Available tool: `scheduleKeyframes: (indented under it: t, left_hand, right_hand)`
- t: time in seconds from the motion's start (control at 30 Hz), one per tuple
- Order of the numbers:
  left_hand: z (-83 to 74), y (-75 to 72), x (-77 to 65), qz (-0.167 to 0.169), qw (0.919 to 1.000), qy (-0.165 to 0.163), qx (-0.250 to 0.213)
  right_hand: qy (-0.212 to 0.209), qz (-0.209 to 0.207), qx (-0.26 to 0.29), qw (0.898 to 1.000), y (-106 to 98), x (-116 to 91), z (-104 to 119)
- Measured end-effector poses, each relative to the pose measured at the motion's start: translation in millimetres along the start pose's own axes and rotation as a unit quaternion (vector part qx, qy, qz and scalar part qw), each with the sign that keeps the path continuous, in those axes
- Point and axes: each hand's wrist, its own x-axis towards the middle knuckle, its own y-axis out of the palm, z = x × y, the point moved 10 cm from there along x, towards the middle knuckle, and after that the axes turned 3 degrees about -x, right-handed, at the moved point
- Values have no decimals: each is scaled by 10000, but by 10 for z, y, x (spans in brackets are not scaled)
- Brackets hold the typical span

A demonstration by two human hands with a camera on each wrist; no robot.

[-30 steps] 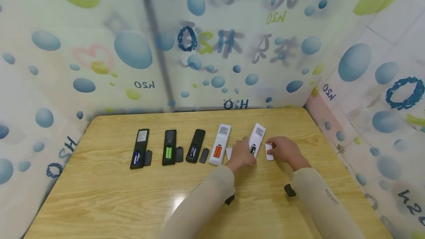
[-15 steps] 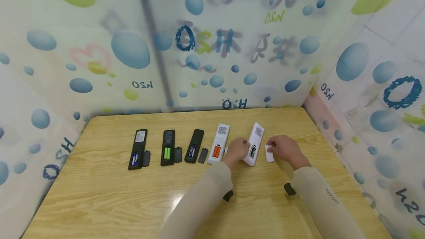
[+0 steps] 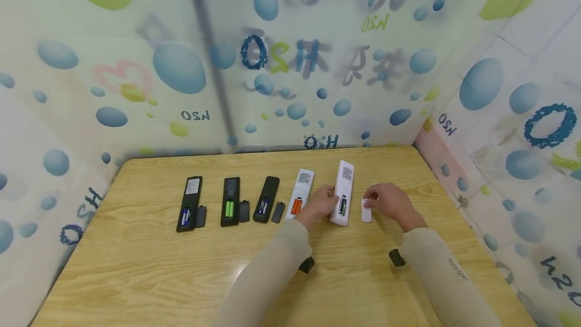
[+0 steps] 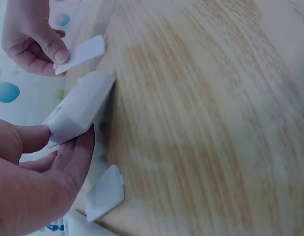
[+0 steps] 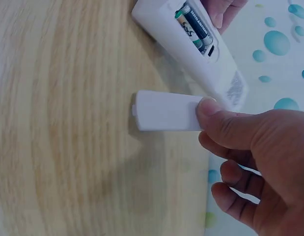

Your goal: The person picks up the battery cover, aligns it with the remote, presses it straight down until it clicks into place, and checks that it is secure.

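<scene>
My left hand [image 3: 318,206] grips the rightmost white remote control [image 3: 343,179] by its side, thumb on one edge and fingers on the other. In the right wrist view, its open back holds two batteries [image 5: 195,28] lying side by side. Just to its right, my right hand [image 3: 390,203] pinches a white battery cover [image 5: 166,112] at one end between thumb and fingers, flat face showing. Another white cover [image 4: 106,194] lies on the table below my left hand in the left wrist view.
Left of my hands, another white remote [image 3: 303,180] shows orange batteries. Further left lie three black remotes, the nearest one [image 3: 271,188] among them, each with its cover beside it, such as the small dark cover [image 3: 278,212]. A patterned wall [image 3: 281,130] borders the wooden table [image 3: 172,276].
My left hand has let go of the white remote's side and taken hold of it again, turning it more upright in the head view. My right hand keeps the cover almost in place.
</scene>
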Motion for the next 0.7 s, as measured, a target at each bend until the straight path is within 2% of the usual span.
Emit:
scheduleKeyframes:
  t: [0.17, 0.37, 0.47, 0.6, 0.7]
  left_hand:
    - [-16, -57, -36, 292, 9985, -45, -465]
    - [-17, -123, -116, 494, 9926, -7, -1111]
    - [-6, -151, -152, 579, 9890, 95, -1355]
    - [-34, -194, -223, 810, 9803, 340, -1770]
    - [-45, -243, -295, 997, 9761, 447, -1881]
  right_hand:
    - [-255, -180, -15, 9995, -96, -32, 127]
    - [-622, -401, 45, 9972, -217, -92, 334]
    - [-726, -340, 118, 9967, -240, -113, 430]
    - [-809, -173, 219, 9963, -245, -141, 551]
    - [-844, -95, 210, 9962, -247, -166, 631]
